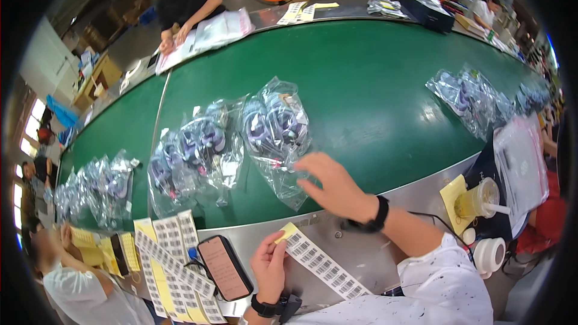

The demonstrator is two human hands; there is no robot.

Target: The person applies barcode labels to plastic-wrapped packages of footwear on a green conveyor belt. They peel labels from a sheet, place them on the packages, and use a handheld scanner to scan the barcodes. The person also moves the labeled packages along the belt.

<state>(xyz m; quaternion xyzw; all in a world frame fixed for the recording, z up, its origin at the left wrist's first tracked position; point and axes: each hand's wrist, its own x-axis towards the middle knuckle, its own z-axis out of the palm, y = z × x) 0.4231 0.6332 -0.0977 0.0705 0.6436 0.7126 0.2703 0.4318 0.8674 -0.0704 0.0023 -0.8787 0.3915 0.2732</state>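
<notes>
Clear cable bag (278, 138), crinkled, purple contents, right hand (331, 188) touching.

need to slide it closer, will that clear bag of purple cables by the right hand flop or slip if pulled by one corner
The clear bag is thin crinkled film, so it will probably sag and bunch rather than stay flat. The coiled cables inside look loose and may shift toward the low end. Its glossy skin on the smooth green belt should slide easily under the right hand.
</notes>
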